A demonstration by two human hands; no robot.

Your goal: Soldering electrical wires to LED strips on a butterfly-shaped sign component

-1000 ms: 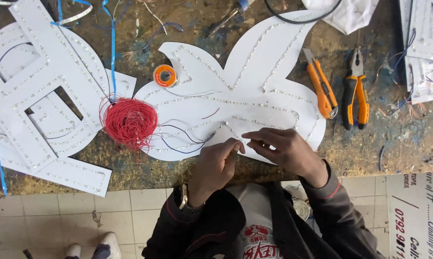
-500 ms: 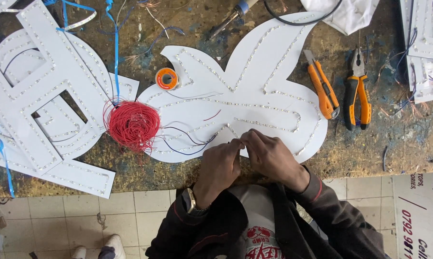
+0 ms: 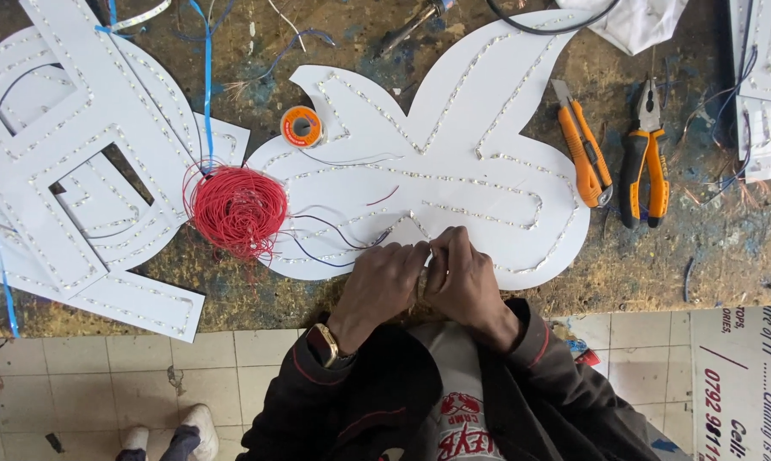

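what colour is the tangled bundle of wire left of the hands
Red; the wire bundle shows best in the head view, lying beside the white cut-out board.

A tangle of red wire (image 3: 238, 209) lies on the worn workbench (image 3: 727, 248), just left of the hands' work area. An orange solder spool (image 3: 302, 126) sits above it. White letter panels (image 3: 69, 162) with light strips are stacked at the left, crossed by blue wires (image 3: 207, 81). An orange utility knife (image 3: 582, 145) and orange-handled pliers (image 3: 644, 158) lie side by side at the right, apart from each other. A white cloth (image 3: 637, 21) is at the top edge. More white panels (image 3: 765, 68) occupy the right corner. Tiled floor (image 3: 146, 367) shows below the bench.
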